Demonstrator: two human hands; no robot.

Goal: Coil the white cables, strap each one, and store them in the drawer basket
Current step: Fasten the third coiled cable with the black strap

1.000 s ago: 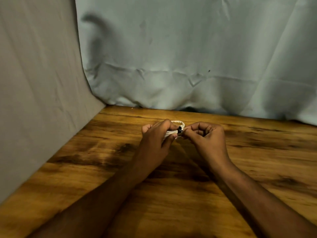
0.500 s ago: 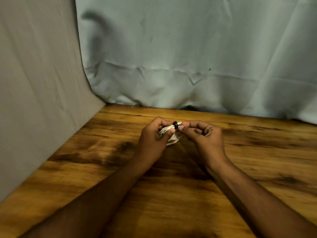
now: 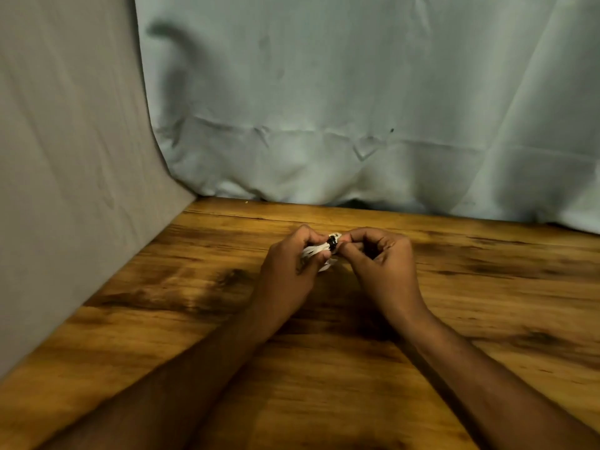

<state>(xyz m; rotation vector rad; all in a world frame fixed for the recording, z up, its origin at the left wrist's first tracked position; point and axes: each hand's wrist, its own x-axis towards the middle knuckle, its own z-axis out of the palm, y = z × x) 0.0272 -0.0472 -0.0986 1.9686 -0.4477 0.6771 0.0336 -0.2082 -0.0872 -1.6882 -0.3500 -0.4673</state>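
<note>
A small coiled white cable (image 3: 314,250) is held just above the wooden table (image 3: 487,287), near its far middle. My left hand (image 3: 289,267) grips the bundle with curled fingers, and most of the coil is hidden inside it. A black strap (image 3: 331,243) wraps around the coil's middle. My right hand (image 3: 380,258) pinches the strap and cable end between thumb and fingertips, right against my left hand. No drawer basket is in view.
A pale blue-grey cloth (image 3: 357,108) hangs behind the table's far edge. A beige cloth wall (image 3: 65,157) closes off the left side. Both forearms stretch over the near part of the table.
Both hands stayed together at the same spot. The coil turned in my left hand, and the black strap now sits on top between the two hands.
</note>
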